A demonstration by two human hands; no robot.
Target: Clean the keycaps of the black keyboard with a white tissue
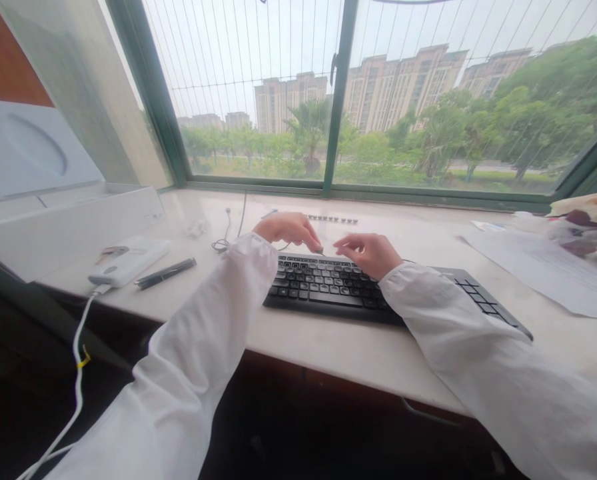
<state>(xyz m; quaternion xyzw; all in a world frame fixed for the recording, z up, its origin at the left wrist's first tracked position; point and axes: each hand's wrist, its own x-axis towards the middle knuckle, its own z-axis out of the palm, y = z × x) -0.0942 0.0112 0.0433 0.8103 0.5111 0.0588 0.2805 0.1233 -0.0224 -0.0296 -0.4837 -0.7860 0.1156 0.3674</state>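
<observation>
A black keyboard [338, 288] lies on the pale stone sill [328, 347] in front of a window. My left hand [287, 230] hovers over the keyboard's far edge, fingers curled in a pinch on a small dark thing I cannot make out. My right hand [368, 253] rests over the top key rows, fingers bent and pointing left toward the left hand. Both arms wear white sleeves.
A white power bank [128, 261] with a white cable [78, 373] and a black pen [164, 273] lie at the left, beside a white box [63, 227]. Papers [543, 267] and a bag [588, 220] sit at the right. Thin wires [223, 243] lie behind the keyboard.
</observation>
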